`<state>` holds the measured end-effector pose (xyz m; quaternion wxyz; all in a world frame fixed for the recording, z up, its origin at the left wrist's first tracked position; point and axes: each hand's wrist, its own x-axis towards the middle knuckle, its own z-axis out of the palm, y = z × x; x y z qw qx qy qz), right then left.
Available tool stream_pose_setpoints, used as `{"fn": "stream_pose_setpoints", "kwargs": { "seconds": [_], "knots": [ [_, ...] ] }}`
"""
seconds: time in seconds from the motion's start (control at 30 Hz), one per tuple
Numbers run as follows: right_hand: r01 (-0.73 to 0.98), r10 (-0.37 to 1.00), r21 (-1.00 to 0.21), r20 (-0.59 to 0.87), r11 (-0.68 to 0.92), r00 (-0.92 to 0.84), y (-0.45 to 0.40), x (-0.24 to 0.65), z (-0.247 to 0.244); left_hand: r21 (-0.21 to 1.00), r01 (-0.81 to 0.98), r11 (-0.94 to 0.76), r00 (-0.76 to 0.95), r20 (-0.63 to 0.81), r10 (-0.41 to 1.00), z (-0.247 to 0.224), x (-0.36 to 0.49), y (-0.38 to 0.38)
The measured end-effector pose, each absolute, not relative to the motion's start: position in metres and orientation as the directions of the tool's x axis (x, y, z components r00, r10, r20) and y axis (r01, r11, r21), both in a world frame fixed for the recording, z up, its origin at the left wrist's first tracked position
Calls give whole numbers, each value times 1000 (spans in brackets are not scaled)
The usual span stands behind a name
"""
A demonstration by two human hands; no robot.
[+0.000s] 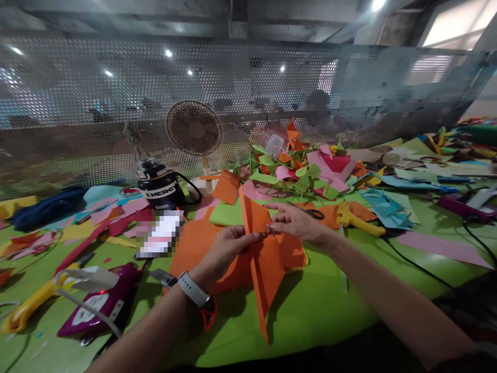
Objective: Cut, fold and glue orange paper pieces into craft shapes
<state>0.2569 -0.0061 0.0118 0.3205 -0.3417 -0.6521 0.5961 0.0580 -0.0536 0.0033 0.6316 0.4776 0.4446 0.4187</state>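
A folded orange paper shape with several pointed arms stands upright over the green table. My left hand pinches its left side near the middle, thumb toward the centre. On the right side, my right hand has thumb and fingers drawn together at the centre of the shape, close to my left thumb. Something tiny shows between the fingertips, too small to make out. Flat orange sheets lie beneath and behind my left hand.
Behind are a paper scrap pile, a fan and a black bottle. A yellow glue gun lies right, another left. A purple device, a phone and red-handled scissors are near my left arm.
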Motion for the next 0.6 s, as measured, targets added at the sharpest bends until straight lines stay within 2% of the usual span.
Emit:
{"fn": "stream_pose_setpoints", "kwargs": {
  "seconds": [0.2, 0.6],
  "knots": [
    [71, 815, -997, -7, 42, -580, -5, 260, 10, 980, -99, 171, 288, -136, 948, 1, 55, -52],
    [101, 839, -994, -26, 35, -544, -2, 256, 4, 958, -116, 263, 300, -218, 929, 4, 56, -52]
  ]
}}
